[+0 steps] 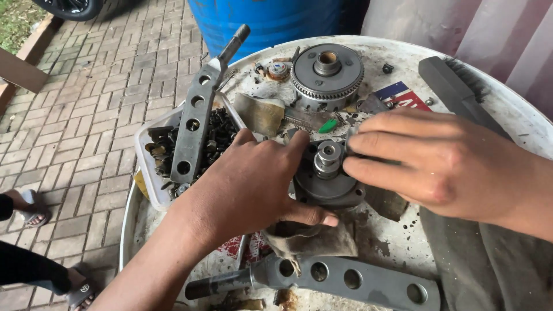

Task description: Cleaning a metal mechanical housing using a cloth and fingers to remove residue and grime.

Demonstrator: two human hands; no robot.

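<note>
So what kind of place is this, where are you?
Probably an outdoor repair spot, maybe a small engine workshop. Both hands, left hand and right hand, grip a greasy metal engine part on a stained drum top. Nearby sit a toothed gear and a tub of bolts, beside brick paving.

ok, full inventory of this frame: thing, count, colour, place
round metal part with centre shaft: 1, grey, table middle, between both hands
toothed gear assembly: 1, grey, table far side
perforated flat bars with handles: 2, grey, one across the tray, one at the near edge
tray of bolts: 1, white, dark contents, table left edge
rags: 2, brown, one by the tray, one under the left hand
brush: 1, dark grey, far right
round table: 1, white, stained
barrel: 1, blue, behind the table
left hand: 1, holding the round part
right hand: 1, fingers at its shaft
</note>
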